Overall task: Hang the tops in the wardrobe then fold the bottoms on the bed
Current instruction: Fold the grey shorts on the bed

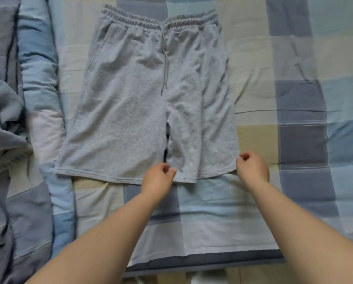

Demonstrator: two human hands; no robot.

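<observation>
A bed (253, 58) fills the whole frame, dressed in a patchwork sheet of pale blue, cream and slate squares, and down at the bottom edge you can just catch a strip of floor beyond the mattress.

Both arms reach in from the lower part of the frame. The left hand (158, 179) sits at lower centre, right on the hem of the grey shorts (130, 119), where the two legs meet; its fingers are curled in, thumb and fingertips close together at the cloth, though whether they actually pinch the hem is hard to tell. The right hand (252, 167) is over at the outer corner of the right-side leg, fingers likewise curled, tips at the very edge of the fabric; again the grip itself cannot be made out.

The shorts lie flat and face up across the middle of the frame, waistband toward the top, legs toward the bottom. The elastic waistband is gathered, and a grey drawstring (165, 64) trails straight down the front. A dark gap shows between the two legs.

On the left side of the frame a rumpled quilt (34, 78) in the same blue-and-grey check is bunched along the edge of the bed.
</observation>
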